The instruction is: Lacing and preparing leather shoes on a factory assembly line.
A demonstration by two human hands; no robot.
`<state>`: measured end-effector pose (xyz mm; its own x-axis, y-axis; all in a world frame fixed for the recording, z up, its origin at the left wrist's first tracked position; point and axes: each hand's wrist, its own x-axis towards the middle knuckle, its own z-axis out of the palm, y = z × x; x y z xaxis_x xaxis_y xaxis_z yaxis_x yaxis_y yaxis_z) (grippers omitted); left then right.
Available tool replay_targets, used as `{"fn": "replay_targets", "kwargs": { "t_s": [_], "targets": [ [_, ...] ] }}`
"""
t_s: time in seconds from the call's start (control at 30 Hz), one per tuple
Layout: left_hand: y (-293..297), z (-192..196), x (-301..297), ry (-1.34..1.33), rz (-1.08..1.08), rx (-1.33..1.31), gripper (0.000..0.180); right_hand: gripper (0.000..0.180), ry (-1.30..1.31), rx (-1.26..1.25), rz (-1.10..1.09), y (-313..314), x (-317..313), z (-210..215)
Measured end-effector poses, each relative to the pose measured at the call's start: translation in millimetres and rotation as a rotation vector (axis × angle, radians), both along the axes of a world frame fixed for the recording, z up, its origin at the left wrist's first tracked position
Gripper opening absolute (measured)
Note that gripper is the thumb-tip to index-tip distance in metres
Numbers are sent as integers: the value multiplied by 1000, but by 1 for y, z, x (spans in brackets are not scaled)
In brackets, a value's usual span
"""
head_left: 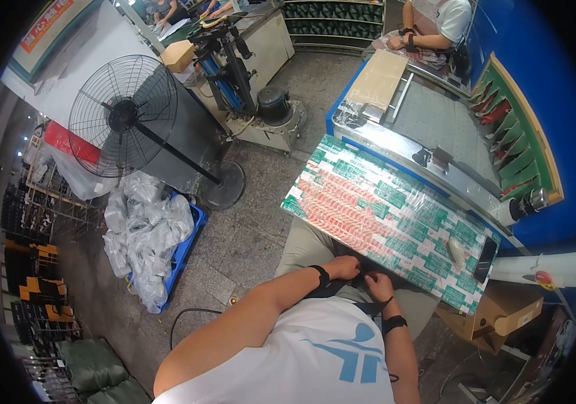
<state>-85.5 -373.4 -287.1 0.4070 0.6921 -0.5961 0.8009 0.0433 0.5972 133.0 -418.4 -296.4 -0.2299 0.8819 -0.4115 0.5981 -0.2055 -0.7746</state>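
Observation:
Both my hands are low at my waist, close to the near edge of the tabletop (396, 195). That top is covered in a green, white and red pattern under a shiny film. My left hand (346, 267) has its fingers curled in at something dark in my lap. Beside it, my right hand (378, 287) is also closed, with fingertips pinched together near the same dark patch. What they grip is too small and shaded to make out. A black phone (485, 259) lies at the right end of the top, with a small pale bundle (456, 252) left of it.
Beyond the tabletop stands a blue-sided machine (382, 135) with a metal bed. A floor fan (126, 114) is at the left, near a blue pallet (187, 249) piled with clear plastic bags. An open cardboard box (503, 313) sits at the right. Another person (429, 34) sits across the machine.

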Motion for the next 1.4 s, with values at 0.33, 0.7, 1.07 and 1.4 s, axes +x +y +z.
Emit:
{"fn": "replay_targets", "kwargs": {
  "t_s": [0.33,0.7,1.07,1.4],
  "targets": [
    [1,2,0,-4,-5,-1,37,33,-10,6,-8,0,0,0],
    [1,4,0,-2,-10,-11,38,34,-18,4,1,0,0,0],
    [1,-2,0,5,-12,-10,37,34,-19,26,-6,-1,-1,0],
    [1,3,-3,-12,3,4,36,34,-10,14,-14,1,-3,8]
  ]
}}
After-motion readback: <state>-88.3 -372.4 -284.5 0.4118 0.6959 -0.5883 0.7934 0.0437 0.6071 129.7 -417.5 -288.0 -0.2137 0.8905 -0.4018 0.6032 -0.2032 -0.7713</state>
